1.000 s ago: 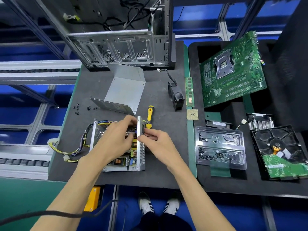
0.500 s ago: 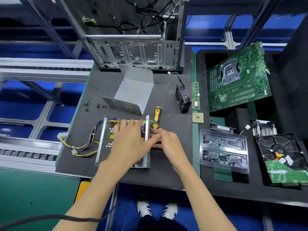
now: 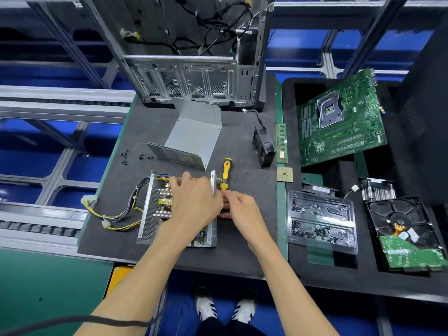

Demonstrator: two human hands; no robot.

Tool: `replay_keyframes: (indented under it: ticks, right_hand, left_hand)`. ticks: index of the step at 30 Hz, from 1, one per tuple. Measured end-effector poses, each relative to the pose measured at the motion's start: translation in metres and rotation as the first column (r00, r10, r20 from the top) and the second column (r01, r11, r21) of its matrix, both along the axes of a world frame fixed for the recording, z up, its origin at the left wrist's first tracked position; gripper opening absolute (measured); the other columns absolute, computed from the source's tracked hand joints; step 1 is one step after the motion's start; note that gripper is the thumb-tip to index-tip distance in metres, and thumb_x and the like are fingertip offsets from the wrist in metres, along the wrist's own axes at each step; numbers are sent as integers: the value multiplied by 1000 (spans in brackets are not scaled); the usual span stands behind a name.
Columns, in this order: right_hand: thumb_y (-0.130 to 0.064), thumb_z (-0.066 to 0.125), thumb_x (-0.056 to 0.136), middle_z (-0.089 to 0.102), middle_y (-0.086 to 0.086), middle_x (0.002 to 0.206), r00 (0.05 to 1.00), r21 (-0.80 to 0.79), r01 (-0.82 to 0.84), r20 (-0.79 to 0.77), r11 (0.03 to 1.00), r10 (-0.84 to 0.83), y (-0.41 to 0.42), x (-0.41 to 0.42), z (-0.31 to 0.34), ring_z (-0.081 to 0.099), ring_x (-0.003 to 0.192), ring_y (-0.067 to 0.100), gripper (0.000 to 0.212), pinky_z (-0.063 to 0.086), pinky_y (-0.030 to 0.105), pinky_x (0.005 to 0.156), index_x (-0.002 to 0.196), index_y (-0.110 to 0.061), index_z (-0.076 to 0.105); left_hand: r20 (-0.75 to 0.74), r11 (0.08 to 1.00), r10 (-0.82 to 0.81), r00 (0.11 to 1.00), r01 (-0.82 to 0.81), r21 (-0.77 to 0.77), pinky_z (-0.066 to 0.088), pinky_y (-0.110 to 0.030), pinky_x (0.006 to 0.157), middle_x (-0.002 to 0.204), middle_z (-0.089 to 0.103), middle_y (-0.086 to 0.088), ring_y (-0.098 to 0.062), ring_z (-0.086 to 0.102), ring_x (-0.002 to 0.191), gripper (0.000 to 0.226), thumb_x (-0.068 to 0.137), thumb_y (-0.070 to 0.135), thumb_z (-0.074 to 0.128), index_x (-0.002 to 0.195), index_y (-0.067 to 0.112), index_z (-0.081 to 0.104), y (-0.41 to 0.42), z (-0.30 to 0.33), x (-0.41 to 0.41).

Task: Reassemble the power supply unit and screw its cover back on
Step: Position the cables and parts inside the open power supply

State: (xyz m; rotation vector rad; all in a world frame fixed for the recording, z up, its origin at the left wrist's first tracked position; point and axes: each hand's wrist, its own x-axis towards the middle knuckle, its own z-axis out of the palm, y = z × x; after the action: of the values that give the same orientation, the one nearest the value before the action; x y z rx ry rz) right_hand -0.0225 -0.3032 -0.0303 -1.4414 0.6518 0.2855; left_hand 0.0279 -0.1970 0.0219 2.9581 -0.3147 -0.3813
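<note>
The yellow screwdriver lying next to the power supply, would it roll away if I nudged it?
Probably a little: the yellow screwdriver has a rounded handle and lies free on the flat dark mat. The mat looks matte and grippy, so it likely stops soon. It looks stiff and light.

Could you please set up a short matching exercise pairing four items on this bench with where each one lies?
Things:
1. yellow-handled screwdriver
2. bent grey sheet-metal cover
3. loose black screws
4. green motherboard

Places:
A. propped at a tilt in the black foam tray
B. beyond the open power supply chassis
C. left of the cover
D. just right of the chassis

Pairs: 1-D, 2-B, 3-C, 4-A
</note>
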Motion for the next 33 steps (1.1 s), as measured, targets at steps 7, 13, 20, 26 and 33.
replay_keyframes:
  ticks: [7, 13, 20, 26, 33]
  right_hand:
    - [-33, 48, 106, 77, 1, 96, 999, -130, -35, 16, 991, 37, 3, 2, -5, 73, 87, 11, 31, 61, 41, 88, 112, -22, 77]
    - [-39, 46, 106, 76, -5, 83, 1000, -157, 3, 25, 988, 1, 4, 4, -2, 72, 75, 9, 35, 59, 27, 68, 86, -33, 75]
    - [-58, 52, 97, 66, -7, 115, 976, -184, 21, 215, 983, 19, 6, 1, 10, 63, 100, 0, 44, 55, 33, 91, 129, -30, 66]
    - [-48, 64, 97, 50, -16, 129, 967, -267, -11, 241, 964, 78, 23, -4, 12, 53, 115, -3, 54, 44, 10, 87, 148, -35, 48]
    - [-36, 54, 105, 54, -6, 130, 975, -296, 77, 222, 952, -10, 40, -7, 10, 55, 111, 1, 47, 40, 4, 85, 150, -24, 51]
  left_hand:
    - [-22, 991, 34, 999, -36, -128, 18, -38, 92, 82, 64, 5, -22, 45, 109, 25, 96, 40, 53, 89, 22, 69, 5, -1, 2]
    - [-71, 987, 22, 997, -33, -157, 29, -38, 92, 79, 68, 8, -20, 45, 101, 47, 91, 65, 50, 96, 23, 71, 15, -6, 7]
    - [110, 919, -100, 989, 134, -370, 41, -38, 104, 118, 51, 5, -17, 51, 116, 62, 89, 58, 62, 141, 25, 57, 49, 10, 16]
    - [-190, 879, -393, 900, 428, 211, -5, -48, 126, 168, 16, 4, -15, 5, 156, 122, 69, 87, 59, 162, 26, 10, 80, 11, 32]
    - [-221, 764, -505, 834, 551, 335, -3, -55, 125, 163, 26, -1, -19, 19, 153, 125, 66, 83, 67, 160, 21, 12, 80, -1, 42]
